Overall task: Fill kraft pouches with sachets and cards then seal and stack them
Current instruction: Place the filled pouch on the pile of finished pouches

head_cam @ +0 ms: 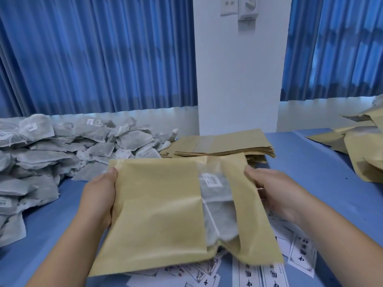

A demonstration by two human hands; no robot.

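Kraft pouch (pixel 157 204) held between my 2 hands, over the cards (pixel 259 274) on the worktop (pixel 323 183): left hand (pixel 99 195) grips its left edge, right hand (pixel 275 193) its right edge; sachets (pixel 215 195) show inside.

We see blue curtains (pixel 93 54) flanking a white pillar (pixel 238 83), which carries a switch plate (pixel 229 5) beside a round dial (pixel 250 3); the bench (pixel 310 166) below is blue.

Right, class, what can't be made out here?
Head view:
Pouch contents: kraft front hides all but the window; any card inside unseen.
Left hand and right hand: fingers behind the pouch.
Cards: print blurred, partly under the pouch, cut by the bottom edge.
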